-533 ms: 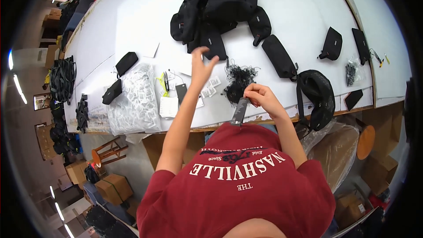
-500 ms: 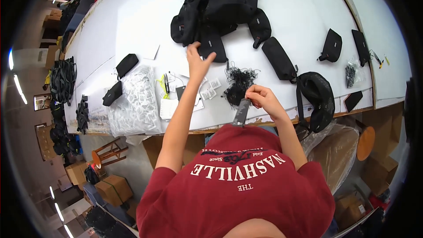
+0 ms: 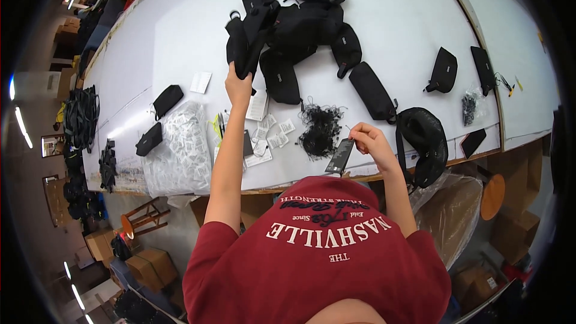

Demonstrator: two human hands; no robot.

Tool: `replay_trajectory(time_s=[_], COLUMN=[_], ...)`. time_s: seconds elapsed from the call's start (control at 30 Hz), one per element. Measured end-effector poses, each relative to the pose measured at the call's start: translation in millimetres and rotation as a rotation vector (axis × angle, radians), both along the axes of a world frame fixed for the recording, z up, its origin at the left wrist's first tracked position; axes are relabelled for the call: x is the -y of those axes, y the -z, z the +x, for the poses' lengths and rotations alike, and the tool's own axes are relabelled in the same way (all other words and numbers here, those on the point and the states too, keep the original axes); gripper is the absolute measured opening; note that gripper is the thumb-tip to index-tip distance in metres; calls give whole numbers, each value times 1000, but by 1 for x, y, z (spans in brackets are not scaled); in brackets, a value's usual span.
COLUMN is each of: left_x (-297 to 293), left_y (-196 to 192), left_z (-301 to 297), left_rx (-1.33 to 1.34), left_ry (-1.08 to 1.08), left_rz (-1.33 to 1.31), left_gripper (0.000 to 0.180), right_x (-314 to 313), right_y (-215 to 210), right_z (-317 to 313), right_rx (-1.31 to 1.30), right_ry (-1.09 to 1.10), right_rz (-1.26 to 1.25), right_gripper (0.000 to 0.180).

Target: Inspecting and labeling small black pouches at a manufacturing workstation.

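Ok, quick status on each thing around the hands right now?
left hand: stretched out, gripping a black pouch at the pile's edge
right hand: fingers pinching a dark card tag, lifted off the table
pile of black bags: heaped
black string tangle: loose on the table

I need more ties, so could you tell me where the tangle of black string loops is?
In the head view, the tangle of black string loops lies mid-table, just beyond the right hand.

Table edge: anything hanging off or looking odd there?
One black pouch droops over the front edge at the right, half off the table. The right hand holds a dark tag; the left hand grips a pouch in the pile.
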State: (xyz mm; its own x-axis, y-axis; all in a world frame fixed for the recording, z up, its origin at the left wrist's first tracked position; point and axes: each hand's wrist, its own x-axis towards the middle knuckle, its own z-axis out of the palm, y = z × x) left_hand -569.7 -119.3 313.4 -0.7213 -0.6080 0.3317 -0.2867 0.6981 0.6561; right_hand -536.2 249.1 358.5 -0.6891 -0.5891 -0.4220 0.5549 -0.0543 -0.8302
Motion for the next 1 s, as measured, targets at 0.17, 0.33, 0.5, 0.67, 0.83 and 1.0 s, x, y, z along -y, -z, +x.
replay_trajectory(time_s=[0.17,0.33,0.5,0.67,0.83,1.0], left_x=[-25,-55,-106,-160,-184,-185], left_y=[-23,14,16,40,47,58], left_z=[48,113,115,94,81,80], left_rx=[-199,505,332,182,359,406], left_ry=[460,577,569,695,642,687], left_rz=[-114,-529,-296,-186,-309,-310], left_gripper=[55,77,54,39,42,30], right_x=[3,-17,-37,-33,-32,-32], right_y=[-1,1,7,5,-2,-6], right_z=[4,18,36,45,47,48], right_rx=[-15,-36,-53,-127,-202,-250], right_ry=[-61,-192,-123,-74,-95,-31], right_rz=[6,61,141,116,133,167], right_gripper=[13,11,12,14,14,15])
